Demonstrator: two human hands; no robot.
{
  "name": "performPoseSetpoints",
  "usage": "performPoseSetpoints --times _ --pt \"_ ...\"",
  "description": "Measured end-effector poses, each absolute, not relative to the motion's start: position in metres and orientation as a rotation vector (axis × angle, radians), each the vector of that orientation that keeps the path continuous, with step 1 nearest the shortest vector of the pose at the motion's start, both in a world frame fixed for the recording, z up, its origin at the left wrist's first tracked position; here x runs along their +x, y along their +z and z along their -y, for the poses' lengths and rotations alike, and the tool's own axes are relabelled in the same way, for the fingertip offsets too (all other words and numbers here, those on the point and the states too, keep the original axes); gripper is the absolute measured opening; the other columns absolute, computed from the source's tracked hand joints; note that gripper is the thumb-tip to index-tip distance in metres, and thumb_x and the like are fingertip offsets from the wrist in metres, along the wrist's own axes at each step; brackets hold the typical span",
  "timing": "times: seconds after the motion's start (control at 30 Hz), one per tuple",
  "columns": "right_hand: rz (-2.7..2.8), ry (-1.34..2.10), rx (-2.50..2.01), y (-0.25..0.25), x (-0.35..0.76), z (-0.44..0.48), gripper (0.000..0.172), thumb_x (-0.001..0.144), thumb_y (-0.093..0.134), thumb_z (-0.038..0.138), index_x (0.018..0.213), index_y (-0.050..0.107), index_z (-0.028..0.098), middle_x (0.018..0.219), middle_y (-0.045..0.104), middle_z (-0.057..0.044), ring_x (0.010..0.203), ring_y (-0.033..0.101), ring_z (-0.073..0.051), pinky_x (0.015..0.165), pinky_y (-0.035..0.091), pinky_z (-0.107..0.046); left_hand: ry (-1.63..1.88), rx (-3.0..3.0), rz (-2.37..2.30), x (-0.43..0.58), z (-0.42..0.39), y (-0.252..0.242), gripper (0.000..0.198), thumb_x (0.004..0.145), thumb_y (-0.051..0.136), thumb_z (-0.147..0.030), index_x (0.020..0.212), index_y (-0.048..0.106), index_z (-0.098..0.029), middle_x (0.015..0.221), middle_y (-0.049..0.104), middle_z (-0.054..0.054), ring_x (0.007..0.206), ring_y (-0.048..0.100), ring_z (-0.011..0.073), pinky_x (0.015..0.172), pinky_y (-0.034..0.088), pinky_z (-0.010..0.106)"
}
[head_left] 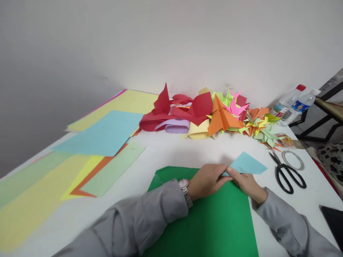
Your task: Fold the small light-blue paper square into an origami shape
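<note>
A small folded light blue paper (247,164) lies at the far edge of a large green sheet (214,221) on the white table (171,150). My left hand (207,180), with a watch on its wrist, pinches the blue paper's near left corner. Pressed against the same corner from the right is my right hand (248,184), its fingers closed on the paper. Both arms wear grey sleeves.
Black scissors (288,175) and a tape ring (293,159) lie right of my hands. A heap of folded coloured paper shapes (211,114) lines the wall. Flat coloured sheets (102,134) spread across the left. Two plastic bottles (292,103) lie at the far right.
</note>
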State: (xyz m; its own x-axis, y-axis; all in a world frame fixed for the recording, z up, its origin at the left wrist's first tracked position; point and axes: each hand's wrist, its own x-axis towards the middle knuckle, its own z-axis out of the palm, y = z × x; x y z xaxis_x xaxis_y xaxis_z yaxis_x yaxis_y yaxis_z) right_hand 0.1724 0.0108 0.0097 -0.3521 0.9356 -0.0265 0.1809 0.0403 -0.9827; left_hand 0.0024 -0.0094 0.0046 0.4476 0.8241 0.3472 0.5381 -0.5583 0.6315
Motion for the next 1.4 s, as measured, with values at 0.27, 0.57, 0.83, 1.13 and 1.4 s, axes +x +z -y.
performPoseSetpoints --times 0.27,0.57,0.83,1.13,1.4 --pt "1.627 1.382 -1.195 0.007 0.175 -0.010 0.035 0.074 0.063 0.056 0.076 0.070 0.021 0.085 0.074 -0.003 0.082 0.067 -0.023 0.088 0.050 -0.040 0.857 2.463 -1.199 0.002 0.011 -0.002 0.033 0.093 0.040 -0.045 0.093 0.054 -0.016 0.074 0.063 0.003 0.064 0.057 0.0164 0.057 0.041 0.026" --pt "1.526 1.304 -1.188 0.000 0.172 -0.011 0.032 0.074 0.065 0.052 0.079 0.070 0.021 0.088 0.073 -0.004 0.085 0.066 -0.023 0.090 0.049 -0.041 0.857 2.661 -1.300 0.004 0.011 -0.002 0.038 0.096 0.031 -0.041 0.110 0.050 -0.011 0.088 0.069 0.010 0.075 0.066 0.0219 0.061 0.051 0.032" --pt "1.640 1.363 -1.144 0.007 0.175 -0.013 0.041 0.064 0.069 0.061 0.070 0.062 0.022 0.070 0.065 -0.002 0.069 0.057 -0.019 0.071 0.049 -0.034 0.724 2.626 -1.367 0.005 0.009 -0.003 0.037 0.096 0.023 -0.022 0.126 0.042 -0.010 0.097 0.067 0.013 0.087 0.065 0.0222 0.071 0.053 0.035" --pt "1.821 1.330 -0.937 0.012 0.169 -0.021 0.048 0.062 0.076 0.049 0.052 0.039 0.020 0.049 0.034 0.008 0.048 0.030 -0.008 0.045 0.025 -0.023 0.650 2.491 -1.065 -0.004 0.010 -0.004 0.028 0.090 0.031 -0.020 0.111 0.049 -0.014 0.088 0.067 0.010 0.073 0.062 0.0211 0.066 0.047 0.031" --pt "1.747 1.338 -0.977 0.005 0.172 -0.016 0.046 0.073 0.060 0.063 0.057 0.054 0.020 0.054 0.053 0.001 0.053 0.048 -0.013 0.055 0.042 -0.027 0.751 1.989 -0.917 0.000 0.010 0.014 0.030 0.093 0.025 -0.030 0.078 0.048 -0.018 0.058 0.042 -0.003 0.053 0.039 0.0111 0.054 0.035 0.023"
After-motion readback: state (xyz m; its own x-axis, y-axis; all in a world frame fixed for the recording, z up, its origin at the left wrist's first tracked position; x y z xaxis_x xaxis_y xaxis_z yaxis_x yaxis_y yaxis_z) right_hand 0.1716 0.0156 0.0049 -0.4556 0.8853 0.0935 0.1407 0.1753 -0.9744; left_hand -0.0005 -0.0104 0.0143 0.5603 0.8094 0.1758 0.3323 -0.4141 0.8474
